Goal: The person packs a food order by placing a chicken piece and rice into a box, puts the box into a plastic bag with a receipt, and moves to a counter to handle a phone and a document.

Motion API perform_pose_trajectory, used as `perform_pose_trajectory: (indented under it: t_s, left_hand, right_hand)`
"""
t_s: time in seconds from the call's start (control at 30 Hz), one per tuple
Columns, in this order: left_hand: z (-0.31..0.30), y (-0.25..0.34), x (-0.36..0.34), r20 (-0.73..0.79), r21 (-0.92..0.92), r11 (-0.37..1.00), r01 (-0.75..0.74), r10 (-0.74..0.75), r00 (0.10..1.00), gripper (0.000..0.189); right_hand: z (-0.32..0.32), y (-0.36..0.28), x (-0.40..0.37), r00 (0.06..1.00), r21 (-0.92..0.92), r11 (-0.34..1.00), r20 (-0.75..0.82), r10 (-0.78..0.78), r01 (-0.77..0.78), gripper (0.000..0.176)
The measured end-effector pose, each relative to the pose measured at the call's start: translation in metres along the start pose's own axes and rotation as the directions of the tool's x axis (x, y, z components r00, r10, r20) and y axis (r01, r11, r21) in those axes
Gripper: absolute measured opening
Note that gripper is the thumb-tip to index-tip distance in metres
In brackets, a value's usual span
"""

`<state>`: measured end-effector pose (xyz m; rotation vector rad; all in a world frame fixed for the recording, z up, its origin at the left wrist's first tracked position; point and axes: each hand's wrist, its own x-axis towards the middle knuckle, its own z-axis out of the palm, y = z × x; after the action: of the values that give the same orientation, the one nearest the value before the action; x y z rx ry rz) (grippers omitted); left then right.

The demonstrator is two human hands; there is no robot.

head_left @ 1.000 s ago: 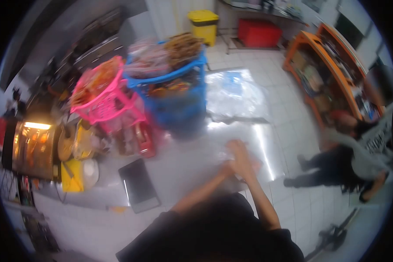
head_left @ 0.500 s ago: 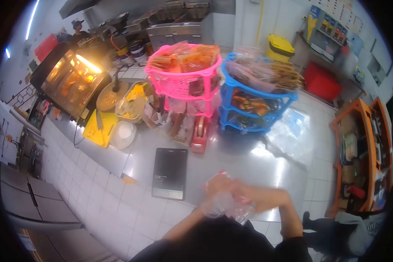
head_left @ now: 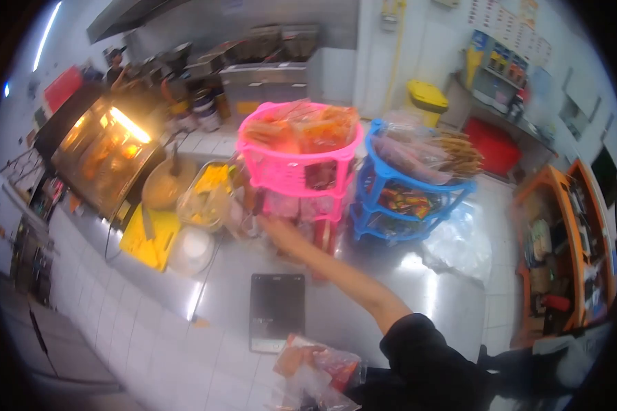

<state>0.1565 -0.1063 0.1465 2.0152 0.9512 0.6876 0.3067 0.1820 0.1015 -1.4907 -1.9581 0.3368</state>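
Observation:
My left hand [head_left: 295,359], low at the front edge of the table, is closed on a clear plastic bag [head_left: 339,370] with reddish contents. Its fingers are partly covered by the crinkled plastic. My right arm reaches across the table, and my right hand [head_left: 273,229] is at the small containers below the pink basket rack [head_left: 298,161]. Blur hides what its fingers do or touch. Behind my right forearm stands a red tape dispenser [head_left: 324,236], partly covered. A dark tablet [head_left: 277,308] lies flat between my two hands.
A blue tiered rack [head_left: 415,205] with packets stands right of the pink one. Toward the left are a yellow cutting board [head_left: 148,240] with a knife, a white tub [head_left: 193,250], a container of yellow food [head_left: 202,198] and a lit food warmer [head_left: 99,157]. A person [head_left: 116,68] stands far back.
My right hand has left the plastic bag and reached forward and left to the containers. The left hand keeps the bag, now lower and farther left. The view has shifted.

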Motion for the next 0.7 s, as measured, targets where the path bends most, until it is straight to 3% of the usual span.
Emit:
perform_pose_trajectory:
  t_s: [0.03,0.07,0.1,0.13,0.17,0.2,0.23,0.27,0.3,0.37,0.43,0.5,0.53,0.6,0.63,0.7]
  left_hand:
    - [-0.001,-0.003,0.009,0.018,-0.009,1.0,-0.018,0.018,1.0,0.023]
    - [-0.001,-0.004,0.017,0.041,-0.014,0.999,-0.035,0.036,0.999,0.023]
    - [-0.001,-0.006,0.028,0.078,-0.022,0.998,-0.067,0.069,0.995,0.023]
    - [0.0,-0.007,0.04,0.116,-0.021,0.995,-0.098,0.1,0.988,0.023]
    - [0.001,-0.007,0.051,0.155,-0.022,0.991,-0.135,0.137,0.978,0.023]
    - [0.003,-0.006,0.062,0.195,-0.022,0.985,-0.171,0.172,0.966,0.023]
    - [0.004,-0.005,0.071,0.235,-0.023,0.978,-0.208,0.207,0.95,0.023]
    - [0.007,-0.002,0.079,0.273,-0.027,0.969,-0.245,0.243,0.931,0.023]
    - [0.012,0.002,0.088,0.309,-0.036,0.959,-0.281,0.278,0.91,0.023]
    - [0.024,0.014,0.1,0.381,-0.063,0.936,-0.346,0.343,0.859,0.023]
    - [0.037,0.027,0.108,0.441,-0.098,0.913,-0.396,0.397,0.805,0.023]
    - [0.053,0.042,0.112,0.494,-0.148,0.886,-0.439,0.451,0.744,0.024]
    - [0.063,0.049,0.112,0.522,-0.175,0.871,-0.459,0.477,0.706,0.024]
    - [0.083,0.066,0.112,0.578,-0.24,0.834,-0.497,0.534,0.617,0.025]
    - [0.093,0.076,0.109,0.601,-0.27,0.815,-0.512,0.558,0.572,0.025]
    - [0.116,0.095,0.1,0.64,-0.335,0.775,-0.536,0.605,0.474,0.026]
  right_hand:
    - [-0.002,-0.006,0.004,0.975,0.214,0.955,0.133,0.18,-0.206,0.025]
    - [-0.002,-0.009,0.005,0.906,0.394,0.82,0.268,0.329,-0.415,0.027]
    - [0.026,0.011,0.002,0.984,0.369,0.922,-0.17,-0.055,0.116,0.025]
    - [0.021,0.009,0.0,0.982,0.024,0.993,-0.156,-0.109,0.114,0.033]
    - [0.053,0.021,0.012,0.972,0.572,0.801,-0.024,0.234,-0.179,0.042]
    - [0.005,-0.01,0.001,0.99,0.646,0.753,0.026,0.14,-0.123,0.041]
    - [0.017,-0.008,0.004,0.98,0.563,0.825,-0.135,0.143,-0.043,0.043]
    - [0.029,0.001,0.014,0.992,0.41,0.909,-0.052,0.111,-0.08,0.03]
    - [0.026,-0.003,0.021,0.999,0.095,0.994,-0.01,0.047,-0.046,0.024]
    - [0.025,-0.014,0.021,0.986,-0.114,0.986,-0.094,-0.135,0.124,0.037]
    - [0.018,-0.027,0.022,0.966,-0.18,0.971,-0.177,-0.189,0.157,0.039]
    - [-0.004,-0.041,0.012,0.896,0.047,0.963,-0.382,-0.228,0.265,0.039]
    - [-0.027,-0.05,-0.001,0.893,0.027,0.973,-0.403,-0.2,0.23,0.039]
    - [-0.094,-0.071,-0.049,0.827,-0.134,0.934,-0.436,-0.355,0.331,0.033]
    - [-0.124,-0.075,-0.077,0.827,-0.15,0.945,-0.457,-0.326,0.29,0.033]
    - [-0.18,-0.081,-0.146,0.752,0.026,0.947,-0.615,-0.238,0.321,0.035]
